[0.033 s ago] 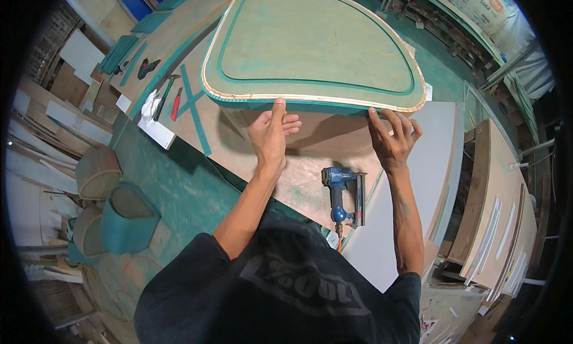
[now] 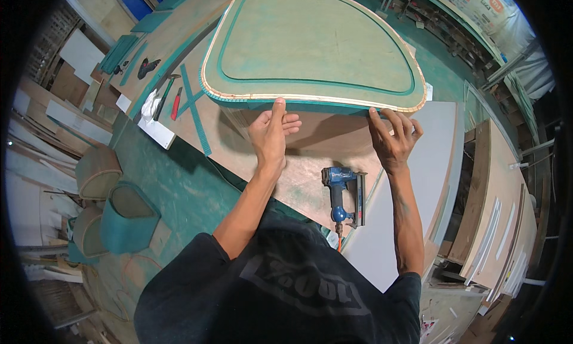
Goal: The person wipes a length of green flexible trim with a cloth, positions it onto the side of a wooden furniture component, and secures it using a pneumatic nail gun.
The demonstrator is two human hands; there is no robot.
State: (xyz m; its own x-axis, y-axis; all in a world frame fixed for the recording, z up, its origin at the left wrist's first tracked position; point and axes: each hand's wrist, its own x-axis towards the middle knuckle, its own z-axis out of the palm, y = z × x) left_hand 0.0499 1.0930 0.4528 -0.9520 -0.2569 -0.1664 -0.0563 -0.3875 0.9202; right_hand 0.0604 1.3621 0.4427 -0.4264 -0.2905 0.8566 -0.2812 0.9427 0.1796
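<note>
Left hand loosely open, thumb on the near edge of the panel; right hand half-curled, fingertips at same edge, likely steadying it; neither wraps round anything. Panel sits raised above the table, probably for edge access. One nail gun below, likely kept within reach. Leftward: one hammer, one red tool, two crossed strips.

Observed left hand with thumb at near edge of rounded green-topped piece; noted right hand with fingertips at same edge, farther right. Found blue air tool on wooden tabletop between forearms; saw hammer and red tool leftward, near crossed green strips.
</note>
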